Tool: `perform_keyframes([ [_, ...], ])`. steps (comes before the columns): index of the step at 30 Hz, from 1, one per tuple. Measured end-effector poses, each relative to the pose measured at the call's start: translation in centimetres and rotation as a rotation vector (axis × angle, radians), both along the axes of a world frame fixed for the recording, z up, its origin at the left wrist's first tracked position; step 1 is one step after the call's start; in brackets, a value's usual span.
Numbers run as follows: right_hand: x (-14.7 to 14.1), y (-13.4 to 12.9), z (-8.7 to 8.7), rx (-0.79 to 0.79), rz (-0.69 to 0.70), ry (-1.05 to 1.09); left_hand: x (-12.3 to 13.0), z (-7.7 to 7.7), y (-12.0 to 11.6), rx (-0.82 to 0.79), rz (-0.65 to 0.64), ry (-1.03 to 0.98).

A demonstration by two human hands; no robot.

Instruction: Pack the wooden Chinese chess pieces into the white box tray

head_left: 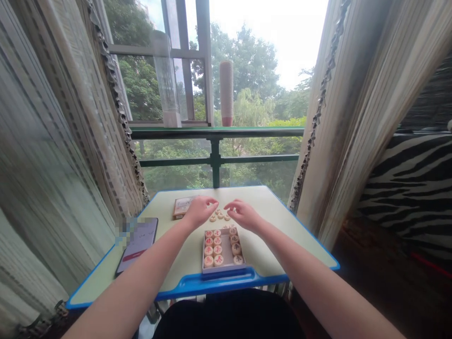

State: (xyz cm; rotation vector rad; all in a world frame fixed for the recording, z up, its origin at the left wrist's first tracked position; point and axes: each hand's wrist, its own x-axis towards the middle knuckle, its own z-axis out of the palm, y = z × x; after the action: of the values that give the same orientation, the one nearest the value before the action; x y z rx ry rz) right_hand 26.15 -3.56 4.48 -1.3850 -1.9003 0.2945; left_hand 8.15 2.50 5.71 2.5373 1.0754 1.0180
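Note:
Both my hands hover over the far half of the table, around a small group of xiangqi pieces [221, 216]. My left hand [200, 211] is just left of the group, its fingers bent and slightly apart, with nothing visible in them. Opposite it, my right hand [243, 215] has loosely curled fingers with the thumb apart, and no piece shows in its grip. Closer to me sits an open shallow box [226, 268]. Red-marked pieces [213, 248] fill two columns on its left, and dark-marked pieces [235, 248] line its right side.
A box lid [181, 205] lies behind my left hand. A tablet-like device [138, 247] rests at the table's left edge. The pale table [282, 221] has a blue rim. Beyond it are a green railing [215, 162], a stack of cups [226, 92] and curtains [339, 117].

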Motion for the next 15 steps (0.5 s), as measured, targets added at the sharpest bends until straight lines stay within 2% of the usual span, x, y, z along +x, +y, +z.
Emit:
perform_keyframes([
  [3, 0.3, 2.5, -0.4, -0.005, -0.052, -0.030, 0.9, -1.5, 2.0, -0.022, 0.062, -0.024],
  [6, 0.7, 4.0, -1.6, -0.005, -0.085, -0.043, 1.5, -3.9, 3.5, -0.031, 0.124, -0.034],
  [9, 1.0, 4.5, -2.7, -0.001, -0.099, -0.040, 1.7, -5.9, 4.1, 0.015, 0.070, 0.015],
  [12, 1.4, 4.5, -2.9, -0.011, -0.061, -0.070, 1.7, -6.7, 4.4, 0.019, -0.016, 0.043],
  [15, 1.7, 4.5, -2.7, 0.000, -0.078, -0.138, 1.7, -6.8, 4.7, -0.004, -0.036, 0.043],
])
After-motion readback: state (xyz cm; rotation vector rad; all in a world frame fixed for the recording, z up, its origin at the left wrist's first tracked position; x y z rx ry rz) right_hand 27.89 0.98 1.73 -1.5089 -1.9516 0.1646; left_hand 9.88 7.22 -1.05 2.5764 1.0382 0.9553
